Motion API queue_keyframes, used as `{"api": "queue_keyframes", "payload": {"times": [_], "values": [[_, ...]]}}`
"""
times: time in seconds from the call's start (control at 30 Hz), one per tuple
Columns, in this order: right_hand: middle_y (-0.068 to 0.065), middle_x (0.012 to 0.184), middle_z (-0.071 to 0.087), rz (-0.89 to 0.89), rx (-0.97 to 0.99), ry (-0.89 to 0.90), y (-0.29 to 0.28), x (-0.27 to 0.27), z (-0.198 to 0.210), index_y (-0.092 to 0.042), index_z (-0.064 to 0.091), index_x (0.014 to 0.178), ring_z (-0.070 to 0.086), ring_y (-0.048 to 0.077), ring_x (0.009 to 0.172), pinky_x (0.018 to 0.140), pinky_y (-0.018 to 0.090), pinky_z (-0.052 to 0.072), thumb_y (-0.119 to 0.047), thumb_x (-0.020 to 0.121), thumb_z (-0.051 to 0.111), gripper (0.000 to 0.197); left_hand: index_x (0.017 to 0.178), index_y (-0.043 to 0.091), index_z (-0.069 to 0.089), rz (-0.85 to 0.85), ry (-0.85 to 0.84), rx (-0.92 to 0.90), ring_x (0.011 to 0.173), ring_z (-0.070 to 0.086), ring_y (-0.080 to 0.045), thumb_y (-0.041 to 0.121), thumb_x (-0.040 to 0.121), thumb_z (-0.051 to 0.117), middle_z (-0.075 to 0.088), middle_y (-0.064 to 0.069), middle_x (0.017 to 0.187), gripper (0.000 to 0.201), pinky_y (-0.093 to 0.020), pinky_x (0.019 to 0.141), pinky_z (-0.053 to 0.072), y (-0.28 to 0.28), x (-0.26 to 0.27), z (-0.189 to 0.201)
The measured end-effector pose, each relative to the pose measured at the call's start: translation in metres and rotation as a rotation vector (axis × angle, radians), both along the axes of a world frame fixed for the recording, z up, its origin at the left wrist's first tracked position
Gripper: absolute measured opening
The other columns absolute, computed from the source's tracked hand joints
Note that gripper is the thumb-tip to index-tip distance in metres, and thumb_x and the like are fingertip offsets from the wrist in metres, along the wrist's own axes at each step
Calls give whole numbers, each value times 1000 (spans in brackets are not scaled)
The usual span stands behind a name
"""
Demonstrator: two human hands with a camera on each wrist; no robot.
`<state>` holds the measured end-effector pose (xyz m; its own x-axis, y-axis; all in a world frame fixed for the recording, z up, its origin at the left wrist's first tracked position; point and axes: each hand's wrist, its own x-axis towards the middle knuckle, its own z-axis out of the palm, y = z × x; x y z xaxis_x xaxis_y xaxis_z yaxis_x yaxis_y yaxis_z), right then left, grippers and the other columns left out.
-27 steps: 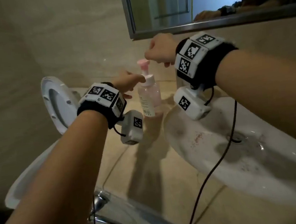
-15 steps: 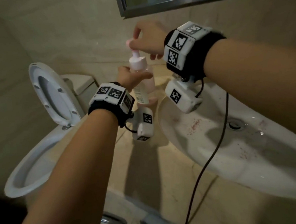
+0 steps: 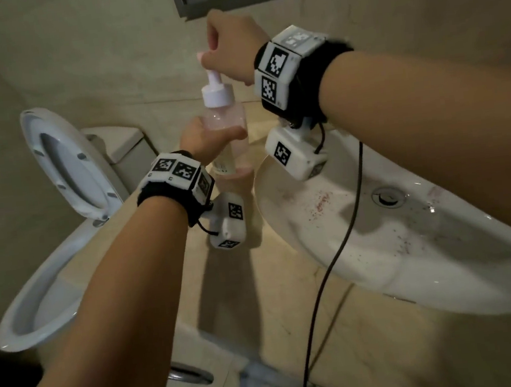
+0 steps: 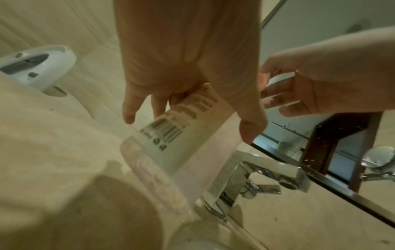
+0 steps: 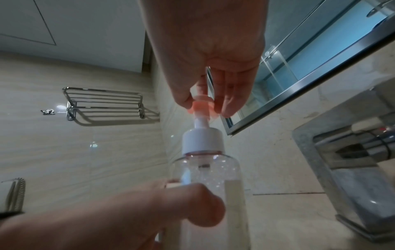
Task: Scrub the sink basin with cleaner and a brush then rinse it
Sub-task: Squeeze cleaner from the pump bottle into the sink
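My left hand (image 3: 207,137) grips the bottle (image 3: 227,123), my right hand (image 3: 231,46) pinches its pump (image 5: 202,105) — stained sink (image 3: 379,243) at four o'clock, toilet (image 3: 52,277) at nine.

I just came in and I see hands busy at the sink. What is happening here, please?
A person is getting cleaner ready. The left hand grips a clear pump bottle of pinkish liquid, held up beside the sink basin. The right hand pinches the pink pump head from above. The basin shows reddish and dark specks; no brush is in view and no scrubbing has begun.
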<state>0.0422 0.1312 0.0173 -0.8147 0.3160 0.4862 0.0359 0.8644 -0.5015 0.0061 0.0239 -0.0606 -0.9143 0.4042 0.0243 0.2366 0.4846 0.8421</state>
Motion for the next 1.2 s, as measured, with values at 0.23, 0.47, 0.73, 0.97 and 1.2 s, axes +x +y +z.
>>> {"api": "queue_keyframes", "payload": {"times": [0.23, 0.47, 0.73, 0.97, 1.2], "values": [[9, 113, 65, -163, -13, 86, 28, 43, 17, -7, 62, 114, 58, 13, 79, 60, 17, 47, -26, 93, 55, 29, 78, 24, 53, -153, 85, 0, 70, 54, -7, 28, 80, 67, 57, 7, 78, 15, -21, 58, 44, -2, 39, 31], [9, 107, 70, -240, -43, -41, 50, 92, 5, -7, 70, 108, 60, 13, 76, 53, 17, 49, -31, 88, 62, 32, 97, 11, 63, -255, 39, -128, 71, 62, -18, 41, 60, 71, 65, -4, 87, 48, -24, 58, 47, 3, 78, 30], [6, 86, 63, -239, -83, -240, 52, 117, -23, -2, 60, 117, 62, 14, 66, 45, 15, 43, -23, 92, 50, 34, 95, 14, 58, -250, 26, -274, 79, 62, -18, 43, 62, 71, 63, -1, 90, 46, -27, 66, 52, 7, 110, 21], [-8, 65, 49, -194, -12, -302, 49, 119, -26, -6, 60, 117, 54, 4, 47, 36, 10, 43, -23, 88, 53, 35, 103, 12, 58, -253, 39, -303, 92, 65, -25, 36, 74, 70, 66, -8, 103, 40, -37, 86, 56, 6, 111, 0], [5, 61, 26, -169, 437, -599, 34, 125, -34, 11, 61, 93, 41, 22, 70, 49, 24, 25, 0, 90, 52, 15, 104, 11, 56, -229, -2, -343, 73, 62, -18, 35, 75, 70, 62, -1, 82, 40, -30, 73, 54, 5, 98, 2]]}}
